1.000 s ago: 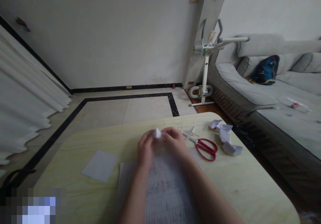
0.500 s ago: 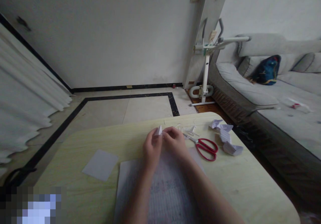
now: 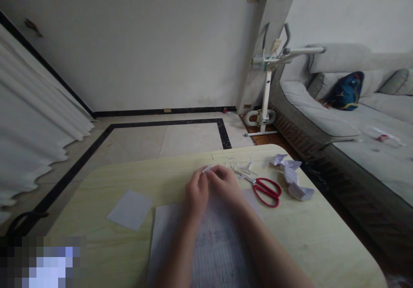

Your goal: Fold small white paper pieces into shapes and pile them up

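Observation:
Between my fingertips is a small piece of folded white paper (image 3: 207, 169), mostly hidden by the fingers. My left hand (image 3: 197, 188) is closed on its left side, and my right hand (image 3: 223, 184) pinches it from the right. Both hands are over the far edge of a written-on lined sheet (image 3: 213, 253). Just right of my right hand lie red-handled scissors (image 3: 267, 191), their blades toward thin paper scraps (image 3: 247, 167). Several folded paper shapes (image 3: 292, 176) sit farther right. A square of white paper (image 3: 130, 209) rests flat on the left.
The pale wooden table (image 3: 309, 236) has rounded corners. Beyond it stand a white exercise machine (image 3: 266, 90) and a grey sofa (image 3: 322, 111) with a blue bag (image 3: 346, 91). A white curtain (image 3: 32, 120) hangs at left.
The folded paper has tilted down from standing as an upright point to lying slanted between the fingers. My hands have drawn closer together around it.

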### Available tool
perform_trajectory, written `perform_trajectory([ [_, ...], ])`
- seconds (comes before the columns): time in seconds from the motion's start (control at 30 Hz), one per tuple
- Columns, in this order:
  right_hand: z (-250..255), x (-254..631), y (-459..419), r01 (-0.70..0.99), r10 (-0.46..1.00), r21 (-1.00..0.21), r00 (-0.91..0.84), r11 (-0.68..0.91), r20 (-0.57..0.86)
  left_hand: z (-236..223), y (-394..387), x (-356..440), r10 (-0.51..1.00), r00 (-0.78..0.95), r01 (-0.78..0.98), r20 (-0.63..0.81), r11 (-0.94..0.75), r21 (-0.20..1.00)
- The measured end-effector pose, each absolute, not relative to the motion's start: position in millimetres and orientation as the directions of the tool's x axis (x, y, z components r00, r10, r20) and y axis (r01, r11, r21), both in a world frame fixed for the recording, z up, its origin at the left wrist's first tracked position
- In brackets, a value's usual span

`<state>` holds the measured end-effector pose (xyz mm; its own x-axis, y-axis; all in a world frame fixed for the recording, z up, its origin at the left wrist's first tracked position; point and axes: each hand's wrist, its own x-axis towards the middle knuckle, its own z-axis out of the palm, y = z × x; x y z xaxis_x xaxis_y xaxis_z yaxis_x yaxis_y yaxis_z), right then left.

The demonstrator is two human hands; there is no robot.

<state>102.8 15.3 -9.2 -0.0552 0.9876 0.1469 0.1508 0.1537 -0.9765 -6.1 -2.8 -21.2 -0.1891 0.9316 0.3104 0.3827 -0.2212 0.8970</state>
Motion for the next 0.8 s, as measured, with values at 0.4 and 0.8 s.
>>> perform_trajectory([
  [0.4, -14, 102, 15, 0.152, 0.988, -0.976, -0.031, 0.157, 0.155, -19, -2, -7, 0.917, -0.23, 0.51, 0.325, -0.17, 0.843],
  [0.8, -2, 104, 14, 0.015, 0.991, -0.991, 0.027, 0.131, 0.132, -18, -2, -8, 0.935, -0.245, 0.384, 0.257, -0.15, 0.911],
])
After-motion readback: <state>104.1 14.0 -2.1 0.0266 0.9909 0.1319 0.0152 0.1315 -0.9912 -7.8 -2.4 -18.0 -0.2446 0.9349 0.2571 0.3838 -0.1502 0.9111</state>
